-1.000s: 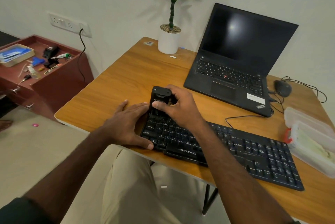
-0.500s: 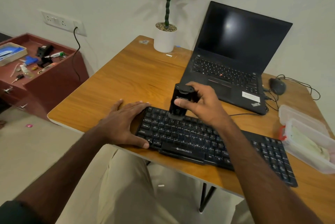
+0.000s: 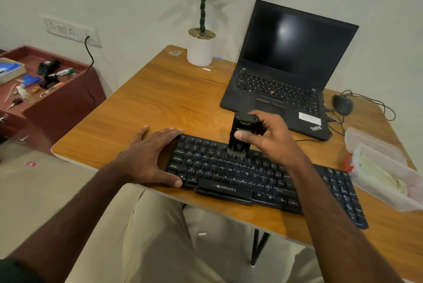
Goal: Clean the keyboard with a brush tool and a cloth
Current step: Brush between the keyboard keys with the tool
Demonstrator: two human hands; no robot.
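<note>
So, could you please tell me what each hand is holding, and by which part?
The right hand grips the black block-shaped brush tool by its upper body. The left hand holds nothing, resting flat against the black plastic keyboard's left end.

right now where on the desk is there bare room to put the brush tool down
Widest bare patch: the wood between the plant pot, the laptop and the keyboard, above the left hand. The right side is crowded: mouse, cables, plastic containers. The right hand holds the brush tool on the keys.
</note>
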